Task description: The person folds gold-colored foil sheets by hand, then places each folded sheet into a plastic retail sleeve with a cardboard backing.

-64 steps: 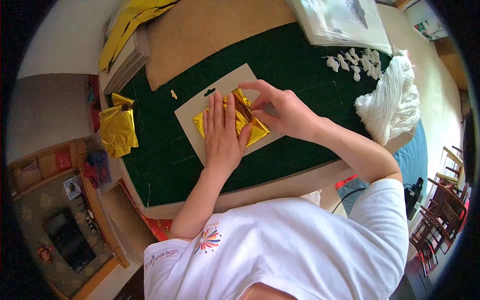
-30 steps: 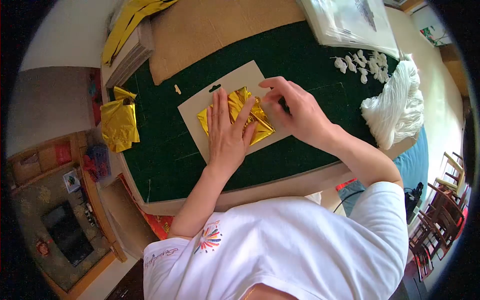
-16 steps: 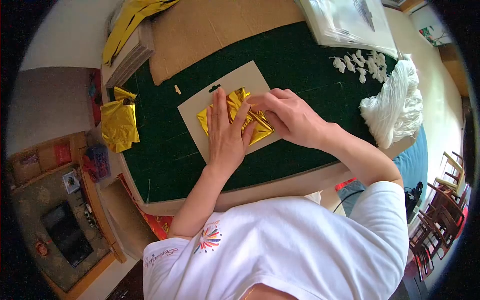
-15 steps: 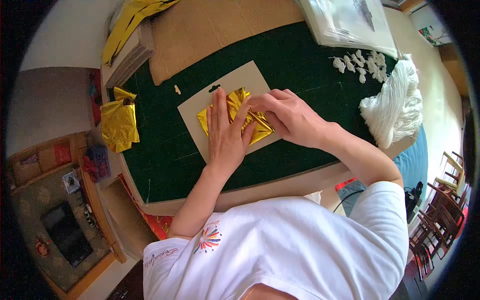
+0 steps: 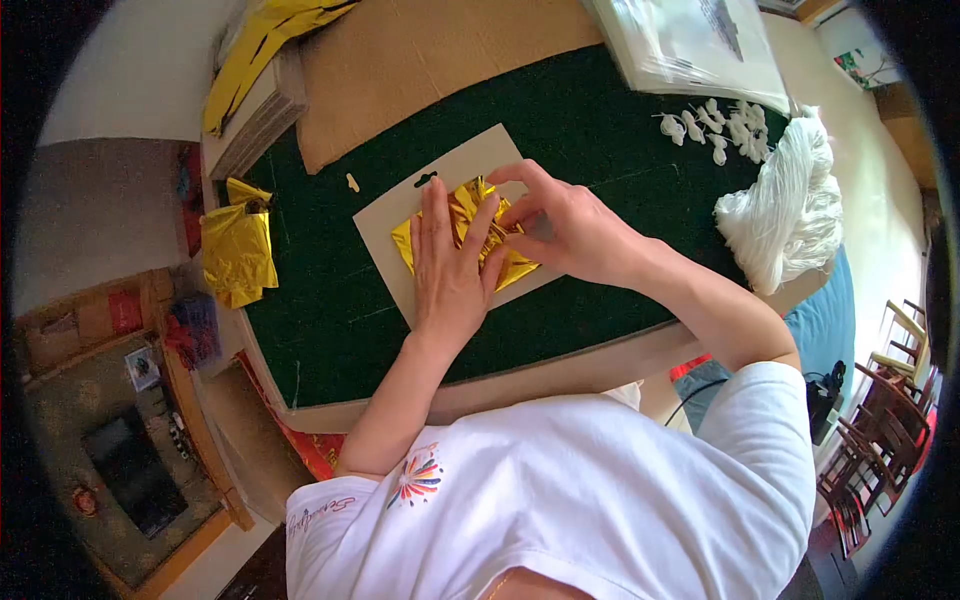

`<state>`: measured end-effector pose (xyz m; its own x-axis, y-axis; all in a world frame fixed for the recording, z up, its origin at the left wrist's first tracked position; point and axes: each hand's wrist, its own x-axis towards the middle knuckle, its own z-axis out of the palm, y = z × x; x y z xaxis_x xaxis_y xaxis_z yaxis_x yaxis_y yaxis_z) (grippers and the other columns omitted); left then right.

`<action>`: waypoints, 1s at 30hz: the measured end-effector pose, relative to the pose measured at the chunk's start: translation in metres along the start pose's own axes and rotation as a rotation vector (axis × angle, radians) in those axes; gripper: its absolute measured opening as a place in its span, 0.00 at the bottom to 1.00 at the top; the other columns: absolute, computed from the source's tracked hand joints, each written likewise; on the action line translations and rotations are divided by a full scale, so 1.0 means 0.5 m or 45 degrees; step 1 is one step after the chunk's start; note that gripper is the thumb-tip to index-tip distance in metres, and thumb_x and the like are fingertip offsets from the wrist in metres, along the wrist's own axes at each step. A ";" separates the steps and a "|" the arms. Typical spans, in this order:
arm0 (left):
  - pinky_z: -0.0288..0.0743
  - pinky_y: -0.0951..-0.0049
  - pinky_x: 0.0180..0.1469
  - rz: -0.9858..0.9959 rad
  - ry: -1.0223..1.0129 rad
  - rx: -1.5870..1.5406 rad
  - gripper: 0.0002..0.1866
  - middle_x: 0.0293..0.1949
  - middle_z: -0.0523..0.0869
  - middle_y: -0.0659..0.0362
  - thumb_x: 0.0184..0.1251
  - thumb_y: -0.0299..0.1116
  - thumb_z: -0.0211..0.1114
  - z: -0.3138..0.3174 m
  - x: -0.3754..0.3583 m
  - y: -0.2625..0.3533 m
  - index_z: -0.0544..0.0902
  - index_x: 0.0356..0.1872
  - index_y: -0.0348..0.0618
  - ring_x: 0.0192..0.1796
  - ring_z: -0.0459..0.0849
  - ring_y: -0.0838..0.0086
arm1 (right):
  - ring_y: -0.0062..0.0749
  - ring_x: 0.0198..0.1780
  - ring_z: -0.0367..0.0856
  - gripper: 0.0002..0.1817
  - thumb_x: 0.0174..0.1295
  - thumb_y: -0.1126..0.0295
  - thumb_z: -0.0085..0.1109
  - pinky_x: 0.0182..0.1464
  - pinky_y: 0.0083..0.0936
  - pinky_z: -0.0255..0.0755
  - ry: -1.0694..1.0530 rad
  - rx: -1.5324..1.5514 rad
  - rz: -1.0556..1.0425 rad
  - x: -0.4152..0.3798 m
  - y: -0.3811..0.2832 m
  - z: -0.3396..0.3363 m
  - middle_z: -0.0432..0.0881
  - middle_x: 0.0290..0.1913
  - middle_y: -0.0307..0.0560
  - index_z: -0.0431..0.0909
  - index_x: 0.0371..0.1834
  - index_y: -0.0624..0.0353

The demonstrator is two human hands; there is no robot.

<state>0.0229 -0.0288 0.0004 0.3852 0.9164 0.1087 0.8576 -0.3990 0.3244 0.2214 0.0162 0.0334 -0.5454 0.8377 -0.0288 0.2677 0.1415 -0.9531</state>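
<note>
A crumpled sheet of shiny gold foil point(image 5: 470, 203) lies on a pale card point(image 5: 383, 225) that has a hanging slot near its top edge. My left hand point(image 5: 450, 265) rests flat over the foil's left part with the fingers stretched out, pressing it against the card. At the foil's right side, my right hand point(image 5: 567, 222) has its thumb and fingers curved round a gathered part of the foil. The exact contact at the fingertips is partly hidden. Beneath the card is a dark green table cover point(image 5: 335, 300).
Folded gold foil point(image 5: 238, 245) sits at the table's left edge. A small pale cut-out point(image 5: 352, 183) lies near the card. Brown cardboard point(image 5: 420, 60) is at the back. To the right are clear plastic bags point(image 5: 680, 50), small white string bundles point(image 5: 740, 130) and a white yarn hank point(image 5: 785, 205).
My right hand has shifted slightly left and up, and its thumb and fingers have spread into a wider curve over the foil. My left hand stays nearly in place.
</note>
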 end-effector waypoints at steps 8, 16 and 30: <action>0.43 0.40 0.75 0.013 0.020 0.007 0.38 0.76 0.43 0.40 0.72 0.41 0.61 0.002 0.002 0.000 0.49 0.76 0.70 0.79 0.46 0.45 | 0.27 0.35 0.85 0.29 0.62 0.78 0.61 0.39 0.22 0.80 -0.075 0.139 0.134 0.008 -0.010 -0.010 0.86 0.43 0.54 0.60 0.65 0.56; 0.45 0.41 0.75 0.048 0.083 -0.033 0.38 0.76 0.44 0.40 0.70 0.38 0.62 0.002 0.002 -0.002 0.52 0.76 0.68 0.78 0.47 0.44 | 0.21 0.30 0.79 0.30 0.62 0.79 0.59 0.35 0.20 0.77 0.094 0.080 0.024 0.006 0.001 -0.003 0.86 0.43 0.49 0.61 0.68 0.56; 0.43 0.43 0.76 0.030 0.081 -0.071 0.37 0.76 0.43 0.39 0.69 0.38 0.64 0.000 0.000 -0.002 0.52 0.73 0.63 0.78 0.48 0.46 | 0.38 0.38 0.83 0.23 0.59 0.75 0.63 0.38 0.31 0.80 0.288 -0.475 -0.434 0.007 0.024 0.004 0.81 0.38 0.48 0.72 0.59 0.55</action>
<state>0.0221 -0.0284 -0.0001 0.3812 0.9075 0.1762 0.8277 -0.4200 0.3723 0.2211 0.0197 0.0214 -0.4775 0.7983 0.3671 0.3916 0.5673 -0.7245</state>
